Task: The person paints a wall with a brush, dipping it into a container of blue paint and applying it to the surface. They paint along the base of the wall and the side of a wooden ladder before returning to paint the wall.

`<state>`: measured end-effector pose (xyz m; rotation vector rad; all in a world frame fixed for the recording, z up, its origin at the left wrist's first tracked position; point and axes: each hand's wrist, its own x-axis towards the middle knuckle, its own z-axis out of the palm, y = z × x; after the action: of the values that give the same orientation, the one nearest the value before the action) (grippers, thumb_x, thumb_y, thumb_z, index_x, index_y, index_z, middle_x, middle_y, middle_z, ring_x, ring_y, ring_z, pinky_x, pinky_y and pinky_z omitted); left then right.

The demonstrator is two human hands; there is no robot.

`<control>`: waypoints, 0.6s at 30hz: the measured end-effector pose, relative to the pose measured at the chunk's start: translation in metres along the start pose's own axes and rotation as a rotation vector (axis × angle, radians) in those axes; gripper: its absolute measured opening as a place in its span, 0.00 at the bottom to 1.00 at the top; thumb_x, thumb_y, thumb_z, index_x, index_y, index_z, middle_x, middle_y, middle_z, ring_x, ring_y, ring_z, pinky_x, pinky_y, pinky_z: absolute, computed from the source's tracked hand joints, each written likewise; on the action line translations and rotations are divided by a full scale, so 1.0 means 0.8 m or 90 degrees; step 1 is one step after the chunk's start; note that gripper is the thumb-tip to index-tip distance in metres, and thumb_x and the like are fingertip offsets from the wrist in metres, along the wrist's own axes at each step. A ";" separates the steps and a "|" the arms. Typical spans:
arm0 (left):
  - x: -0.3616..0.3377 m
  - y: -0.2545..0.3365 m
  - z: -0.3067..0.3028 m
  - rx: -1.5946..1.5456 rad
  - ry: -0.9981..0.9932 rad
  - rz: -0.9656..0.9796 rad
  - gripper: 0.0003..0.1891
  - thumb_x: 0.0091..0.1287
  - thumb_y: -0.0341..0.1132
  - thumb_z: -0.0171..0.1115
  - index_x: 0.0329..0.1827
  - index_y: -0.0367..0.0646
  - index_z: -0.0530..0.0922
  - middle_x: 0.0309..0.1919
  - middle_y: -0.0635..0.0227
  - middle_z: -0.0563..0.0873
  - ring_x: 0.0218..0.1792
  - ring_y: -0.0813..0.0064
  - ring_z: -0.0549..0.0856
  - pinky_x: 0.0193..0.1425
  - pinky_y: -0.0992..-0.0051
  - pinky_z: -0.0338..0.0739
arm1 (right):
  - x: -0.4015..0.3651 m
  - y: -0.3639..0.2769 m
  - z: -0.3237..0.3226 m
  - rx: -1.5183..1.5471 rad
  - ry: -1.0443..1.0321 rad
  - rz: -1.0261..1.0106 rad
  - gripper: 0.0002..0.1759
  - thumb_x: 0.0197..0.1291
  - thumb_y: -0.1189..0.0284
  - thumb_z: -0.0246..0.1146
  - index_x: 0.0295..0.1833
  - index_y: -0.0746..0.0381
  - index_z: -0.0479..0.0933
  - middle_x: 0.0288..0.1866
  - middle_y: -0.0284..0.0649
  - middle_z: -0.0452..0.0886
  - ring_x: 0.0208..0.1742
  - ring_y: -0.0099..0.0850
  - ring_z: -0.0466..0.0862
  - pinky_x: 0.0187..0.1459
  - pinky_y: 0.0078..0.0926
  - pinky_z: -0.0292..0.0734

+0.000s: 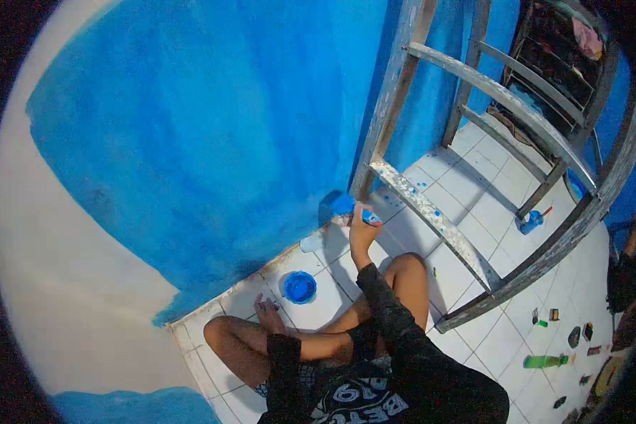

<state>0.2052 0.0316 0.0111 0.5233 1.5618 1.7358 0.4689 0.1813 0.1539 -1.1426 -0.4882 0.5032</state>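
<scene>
While blue covers most of the wall (pixel 212 127) and cream shows bare at left, my right hand (pixel 361 232) grips what looks like a roller (pixel 336 204) at its foot; my left hand (pixel 268 312) lies open, empty, near the paint tub (pixel 299 287).

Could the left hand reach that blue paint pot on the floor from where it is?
Likely yes. The left hand rests empty on the tiles right beside the paint pot, nothing between; the right hand holds the roller.

Blue-soaked paint roller (pixel 336 205) low against blue wall (pixel 212 127)
</scene>
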 end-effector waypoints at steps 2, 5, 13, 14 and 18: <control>0.008 -0.017 -0.009 0.072 -0.038 0.017 0.19 0.69 0.27 0.52 0.63 0.39 0.71 0.32 0.71 0.71 0.29 0.78 0.73 0.35 0.75 0.76 | 0.011 -0.037 0.023 0.070 -0.036 0.020 0.05 0.65 0.73 0.65 0.38 0.63 0.79 0.23 0.35 0.79 0.20 0.23 0.79 0.20 0.24 0.74; 0.004 -0.008 -0.014 0.103 -0.070 0.032 0.18 0.70 0.26 0.52 0.62 0.40 0.72 0.31 0.72 0.71 0.29 0.79 0.74 0.34 0.76 0.77 | 0.020 -0.117 0.062 0.146 -0.094 0.039 0.11 0.68 0.67 0.64 0.43 0.65 0.79 0.25 0.38 0.82 0.21 0.27 0.83 0.24 0.25 0.80; 0.008 -0.015 -0.019 0.094 -0.079 -0.007 0.19 0.70 0.28 0.52 0.64 0.40 0.70 0.32 0.72 0.71 0.31 0.79 0.75 0.37 0.76 0.77 | -0.020 -0.070 0.054 0.129 -0.129 -0.048 0.09 0.69 0.69 0.62 0.45 0.64 0.79 0.28 0.39 0.83 0.23 0.24 0.82 0.24 0.23 0.78; 0.015 -0.033 -0.027 0.064 -0.105 0.005 0.19 0.71 0.29 0.53 0.64 0.40 0.70 0.33 0.72 0.72 0.31 0.78 0.75 0.38 0.75 0.77 | -0.029 -0.038 0.046 0.083 -0.106 -0.029 0.08 0.69 0.70 0.63 0.45 0.63 0.79 0.28 0.38 0.83 0.23 0.23 0.82 0.24 0.22 0.77; 0.009 -0.005 -0.021 0.048 -0.115 -0.031 0.19 0.71 0.31 0.55 0.64 0.40 0.69 0.35 0.71 0.72 0.32 0.77 0.75 0.41 0.74 0.76 | -0.054 0.048 -0.008 0.075 -0.042 0.070 0.08 0.66 0.71 0.65 0.38 0.66 0.82 0.27 0.32 0.81 0.25 0.19 0.79 0.27 0.20 0.74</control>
<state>0.1893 0.0257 0.0032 0.6558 1.5031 1.5535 0.4338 0.1637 0.1110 -1.0453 -0.4487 0.6581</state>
